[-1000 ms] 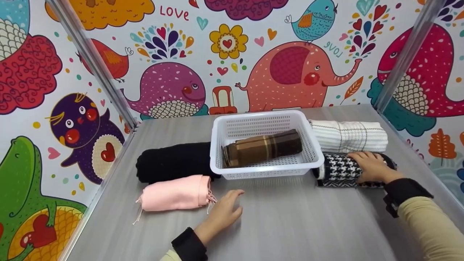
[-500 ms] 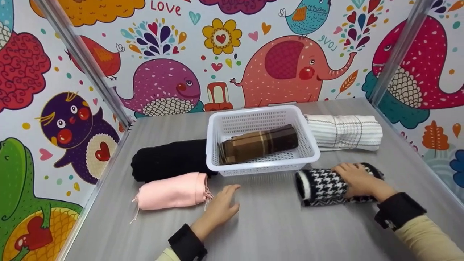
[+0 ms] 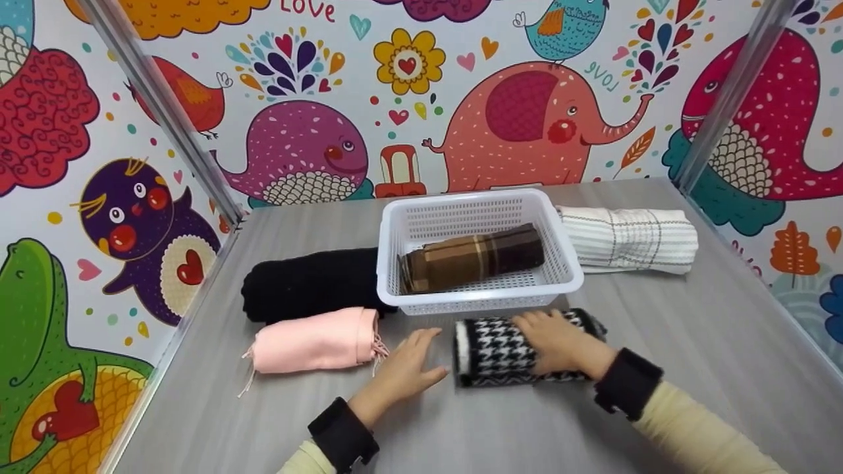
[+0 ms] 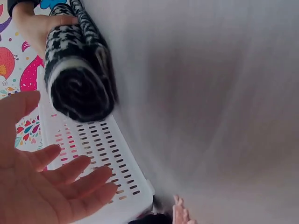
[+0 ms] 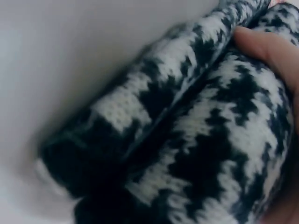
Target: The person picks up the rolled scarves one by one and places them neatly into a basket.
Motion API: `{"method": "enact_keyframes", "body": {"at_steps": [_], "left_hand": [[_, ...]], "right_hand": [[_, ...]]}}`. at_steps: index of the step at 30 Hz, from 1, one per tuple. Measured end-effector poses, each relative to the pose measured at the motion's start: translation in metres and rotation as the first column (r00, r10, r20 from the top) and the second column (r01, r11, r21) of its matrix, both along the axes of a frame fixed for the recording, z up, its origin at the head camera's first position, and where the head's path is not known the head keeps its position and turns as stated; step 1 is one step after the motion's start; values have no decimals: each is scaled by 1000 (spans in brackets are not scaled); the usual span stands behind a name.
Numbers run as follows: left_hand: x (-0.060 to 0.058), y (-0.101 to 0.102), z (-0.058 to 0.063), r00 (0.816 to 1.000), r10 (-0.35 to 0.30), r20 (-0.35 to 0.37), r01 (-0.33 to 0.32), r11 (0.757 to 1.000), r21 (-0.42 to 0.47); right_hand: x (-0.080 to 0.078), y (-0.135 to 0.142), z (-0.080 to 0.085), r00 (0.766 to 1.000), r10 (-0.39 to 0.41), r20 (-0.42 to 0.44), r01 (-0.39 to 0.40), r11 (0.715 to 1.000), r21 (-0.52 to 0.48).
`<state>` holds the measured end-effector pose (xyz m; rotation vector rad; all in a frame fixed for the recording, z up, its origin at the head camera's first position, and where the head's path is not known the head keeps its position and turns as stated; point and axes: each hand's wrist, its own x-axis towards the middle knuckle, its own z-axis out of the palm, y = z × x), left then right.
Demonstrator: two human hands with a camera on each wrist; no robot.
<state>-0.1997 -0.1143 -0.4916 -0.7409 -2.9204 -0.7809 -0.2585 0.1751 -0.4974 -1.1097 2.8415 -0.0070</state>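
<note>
My right hand [image 3: 558,341] grips a rolled black-and-white houndstooth knit scarf [image 3: 497,347] from above, just in front of the white basket. In the right wrist view the thumb presses into a fold of the scarf [image 5: 205,126]. To the left, my left hand [image 3: 403,370] is held with its fingers apart and nothing in them, between the pink roll of cloth [image 3: 309,343] and the scarf's left end. The left wrist view shows this open palm [image 4: 51,191] facing the coiled end of the scarf [image 4: 81,91], with a gap between them.
A white perforated basket [image 3: 487,303] stands at the back middle, holding a brown plaid cloth roll [image 3: 454,263]. Left of it lies a black cloth roll [image 3: 309,284], behind the pink one. A white striped roll [image 3: 629,240] lies at the right. Printed panels enclose the grey tabletop [image 3: 500,428].
My right hand has carried the houndstooth scarf from beside the white striped roll, leftward and nearer, to in front of the basket. The left hand has hardly moved.
</note>
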Motion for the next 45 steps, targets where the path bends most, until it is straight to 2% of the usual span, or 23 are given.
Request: {"method": "enact_keyframes", "body": {"at_steps": [3, 6, 7, 9, 12, 15, 19, 22, 26, 31, 36, 40, 45], "left_hand": [[-3, 2, 4, 1000, -10, 29, 11, 1000, -24], [-12, 3, 6, 998, -38, 48, 40, 998, -49], [-15, 4, 6, 997, -48, 56, 52, 997, -61], [-22, 4, 4, 995, -63, 83, 70, 994, -90], [-27, 5, 1, 990, -69, 127, 86, 987, -134], [-30, 6, -1, 982, -77, 171, 104, 982, -158], [-35, 7, -3, 982, -83, 167, 117, 971, -206], [-39, 6, -5, 983, -67, 170, 107, 966, -237], [-42, 4, -7, 976, -37, 213, 90, 965, -247], [-43, 2, -10, 969, -33, 245, 88, 972, -219], [-44, -1, -14, 965, -48, 259, 77, 992, -103], [-45, -4, -18, 961, -60, 271, 67, 998, -16], [-45, -5, -17, 969, -88, 231, 78, 996, 52]], "right_hand": [[3, -28, -2, 996, 46, -73, -42, 997, 59], [5, -48, -3, 976, 104, -191, -87, 992, 97], [6, -53, -3, 970, 119, -212, -100, 990, 99], [6, -57, -1, 970, 141, -201, -124, 988, 92], [1, -50, 5, 986, 150, -66, -147, 988, 51], [-6, -31, 12, 985, 143, 94, -144, 990, 7], [-14, -2, 13, 962, 111, 248, -96, 993, -71], [-17, 13, 11, 934, 84, 348, -31, 988, -153], [-18, 20, 7, 910, 85, 406, 7, 976, -219], [-20, 17, 2, 924, 124, 362, -34, 969, -243], [-25, 16, -3, 948, 185, 259, -108, 953, -284], [-27, 17, -6, 951, 232, 202, -151, 924, -352], [-23, 21, -4, 960, 236, 151, -162, 907, -389]]}}
